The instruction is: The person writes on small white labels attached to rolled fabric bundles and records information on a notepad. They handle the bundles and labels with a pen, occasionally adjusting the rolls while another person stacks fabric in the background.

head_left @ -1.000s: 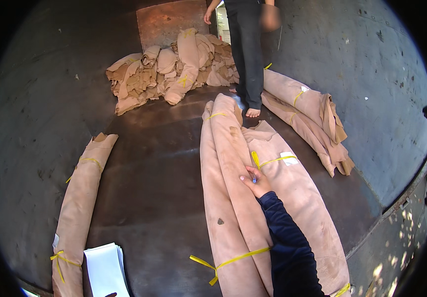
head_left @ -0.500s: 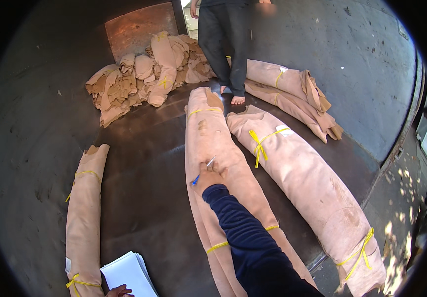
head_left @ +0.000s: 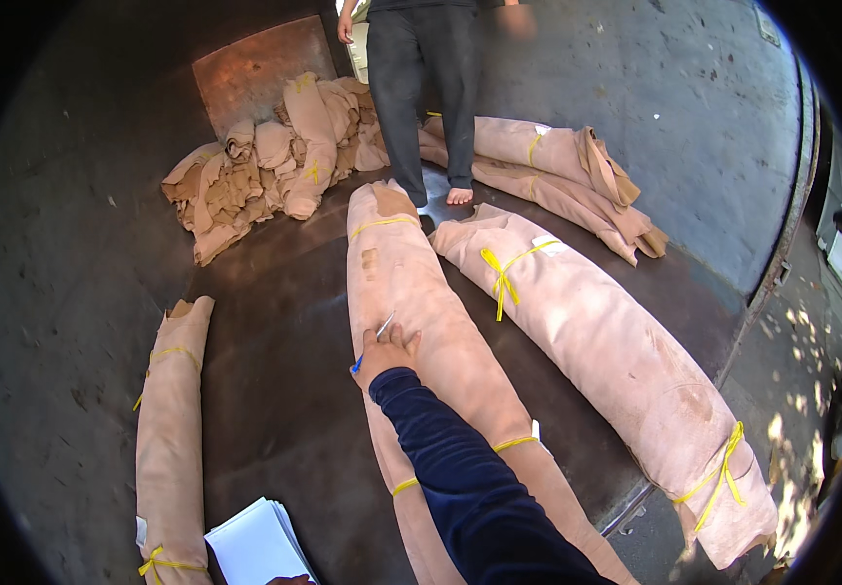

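Centre tan roll [head_left: 421, 302], head view: lying near to far mid-floor, bound with yellow ties [head_left: 382, 223] at far and near parts. Right hand [head_left: 387, 359] on it, fingers half curled round a pen [head_left: 355, 365]. Left hand [head_left: 289, 580] barely in frame at paper stack [head_left: 255, 541]; can't tell grip. Done: right roll [head_left: 596, 331] and left roll [head_left: 170, 419] bound, white tag [head_left: 548, 244] on each; far-right rolls [head_left: 562, 151] bound too. Not bound: most of far heap [head_left: 235, 200]. Surface: dark, scuffed floor [head_left: 274, 409]. Room: grey walls [head_left: 655, 78], rusty far panel [head_left: 270, 73], barefoot co-worker [head_left: 421, 78] far side, light-dappled ground [head_left: 767, 390] right.
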A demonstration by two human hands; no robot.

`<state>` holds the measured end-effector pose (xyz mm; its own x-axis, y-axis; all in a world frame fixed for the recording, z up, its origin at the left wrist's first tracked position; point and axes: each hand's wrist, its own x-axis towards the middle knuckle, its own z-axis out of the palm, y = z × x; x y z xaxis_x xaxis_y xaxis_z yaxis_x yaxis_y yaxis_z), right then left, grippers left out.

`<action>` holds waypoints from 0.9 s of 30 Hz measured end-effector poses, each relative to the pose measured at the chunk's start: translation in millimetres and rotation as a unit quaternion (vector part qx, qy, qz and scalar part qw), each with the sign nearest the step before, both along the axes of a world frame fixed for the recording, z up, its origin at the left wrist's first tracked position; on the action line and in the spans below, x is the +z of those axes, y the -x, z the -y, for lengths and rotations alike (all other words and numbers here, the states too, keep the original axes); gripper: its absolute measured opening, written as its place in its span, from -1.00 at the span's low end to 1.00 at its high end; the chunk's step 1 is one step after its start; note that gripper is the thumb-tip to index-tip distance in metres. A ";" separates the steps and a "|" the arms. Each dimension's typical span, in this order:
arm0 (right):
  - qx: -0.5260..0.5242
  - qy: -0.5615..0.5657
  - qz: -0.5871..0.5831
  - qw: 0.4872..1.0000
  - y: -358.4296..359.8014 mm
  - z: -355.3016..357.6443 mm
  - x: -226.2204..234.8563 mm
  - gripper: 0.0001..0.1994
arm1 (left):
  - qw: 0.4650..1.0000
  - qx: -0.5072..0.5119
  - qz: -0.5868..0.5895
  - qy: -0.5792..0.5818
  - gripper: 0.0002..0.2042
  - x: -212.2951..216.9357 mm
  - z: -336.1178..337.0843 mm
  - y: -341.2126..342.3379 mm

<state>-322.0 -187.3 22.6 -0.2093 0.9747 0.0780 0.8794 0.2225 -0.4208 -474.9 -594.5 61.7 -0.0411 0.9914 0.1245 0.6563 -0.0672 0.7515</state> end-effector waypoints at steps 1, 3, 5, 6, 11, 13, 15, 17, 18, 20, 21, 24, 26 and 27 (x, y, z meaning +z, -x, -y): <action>0.001 0.000 -0.007 1.000 -1.4 -1.6 -0.4 -0.27 | 1.000 0.001 -0.004 -0.003 -0.84 -0.6 -3.4 -2.1; 0.010 0.006 -0.003 1.000 -3.7 -4.6 0.4 -0.28 | 1.000 -0.003 -0.008 -0.016 -0.84 -3.3 -11.7 -6.5; 0.020 0.009 -0.009 1.000 -6.8 -6.0 2.1 -0.28 | 0.999 -0.014 -0.006 -0.034 -0.85 -8.4 -20.5 -11.9; 0.022 0.014 -0.006 1.000 -8.7 -6.2 3.0 -0.27 | 0.999 -0.015 -0.019 -0.034 -0.84 -11.4 -24.5 -15.0; 0.018 0.012 -0.020 1.000 -16.5 -5.4 4.0 -0.28 | 0.997 -0.045 -0.060 0.021 -0.80 -24.7 -38.7 -32.5; 0.021 0.017 -0.019 0.999 -17.8 -7.0 3.3 -0.27 | 0.993 -0.086 -0.082 -0.013 -0.78 -27.2 -43.5 -39.6; 0.024 0.027 -0.014 0.999 -18.3 -9.8 3.4 -0.26 | 0.992 -0.096 -0.083 -0.027 -0.73 -28.2 -49.1 -48.3; 0.028 0.036 -0.011 0.999 -18.6 -11.5 5.0 -0.23 | 0.993 -0.088 -0.078 -0.011 -0.66 -28.5 -55.5 -60.1; 0.027 0.036 -0.012 0.999 -18.7 -11.7 6.4 -0.22 | 0.994 -0.079 -0.070 0.011 -0.60 -28.7 -59.3 -67.4; 0.021 0.039 -0.021 0.999 -19.3 -9.5 9.9 -0.17 | 0.995 -0.078 -0.055 0.021 -0.49 -29.6 -67.5 -82.9; 0.016 0.043 -0.029 0.999 -19.0 -7.3 12.2 -0.14 | 0.995 -0.084 -0.049 0.010 -0.44 -30.1 -71.9 -90.3; 0.017 0.062 -0.021 0.998 -16.6 1.4 18.8 -0.04 | 0.993 -0.110 -0.030 -0.010 -0.33 -32.3 -82.2 -107.4; 0.017 0.078 0.009 0.997 -14.0 5.4 21.8 0.03 | 0.992 -0.122 -0.018 0.001 -0.29 -33.5 -86.3 -110.2; 0.015 0.086 0.031 0.996 -12.6 6.2 22.7 0.06 | 0.992 -0.122 -0.013 0.016 -0.28 -34.3 -88.0 -109.2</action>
<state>-309.4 -193.5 45.3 -0.2386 0.9656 -0.1034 0.8990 0.1794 -0.3995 -365.6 -506.5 27.4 0.2030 0.9750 0.0899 0.6422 -0.2019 0.7395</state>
